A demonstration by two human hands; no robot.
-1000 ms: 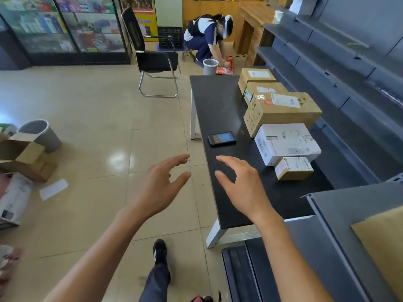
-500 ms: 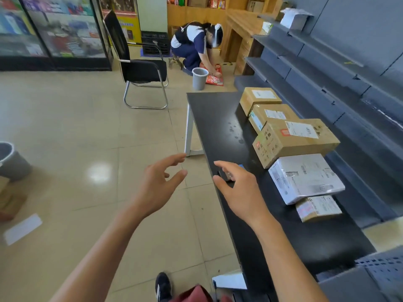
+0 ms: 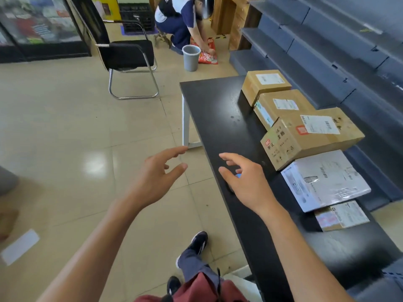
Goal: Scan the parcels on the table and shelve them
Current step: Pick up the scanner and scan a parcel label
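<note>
Where the black table [image 3: 209, 110] runs beside the grey shelving [image 3: 327, 53], five parcels lie in a row along its far edge. The farthest cardboard box [image 3: 265, 85] and the next cardboard box [image 3: 281, 107] carry white shipping labels too blurred to read. Nearer, the largest carton [image 3: 309, 138] shows a red sticker, a white label and dark printed characters we cannot make out. A white plastic-wrapped flat parcel [image 3: 325, 179] follows, then a small labelled box [image 3: 341, 215]. Our right hand [image 3: 246, 182] hovers over the table with fingers spread, a blue-lit device [image 3: 238, 175] mostly hidden beneath it. Our left hand [image 3: 157, 175] is released, holding nothing, above the glossy tiled floor [image 3: 65, 127].
</note>
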